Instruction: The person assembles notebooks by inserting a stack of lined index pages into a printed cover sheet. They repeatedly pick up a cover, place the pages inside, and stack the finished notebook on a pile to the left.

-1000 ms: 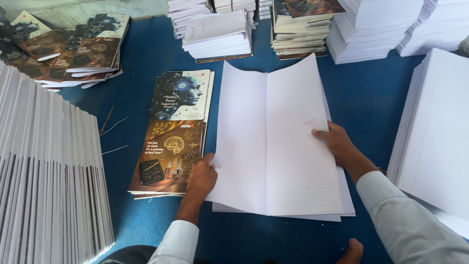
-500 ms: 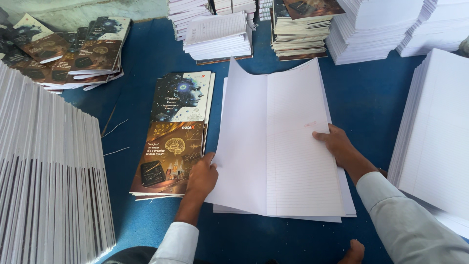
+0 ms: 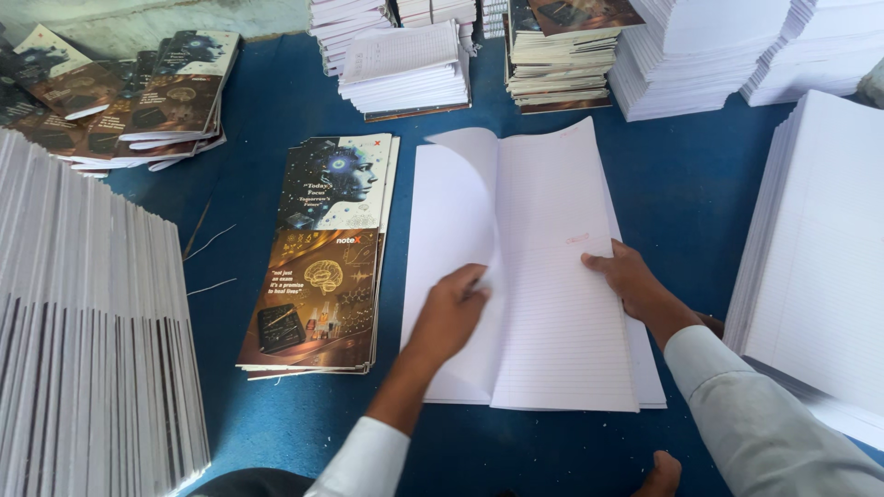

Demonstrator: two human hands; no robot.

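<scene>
A stack of white ruled sheets lies open on the blue table. My left hand grips the left half of the top sheet and lifts it so that it curls over toward the middle fold. My right hand lies flat on the right half of the sheets and presses it down. A pile of printed covers, dark with a face and a brain picture, lies just left of the sheets.
Tall piles of white sheets stand at the left and right. More paper stacks and cover-topped bundles line the far edge. Loose covers lie at the far left. A foot shows at the bottom.
My left hand has moved from the covers' edge onto the sheets and has lifted the left half of the top sheet, which now curls toward the fold. My right hand stays pressed down.
</scene>
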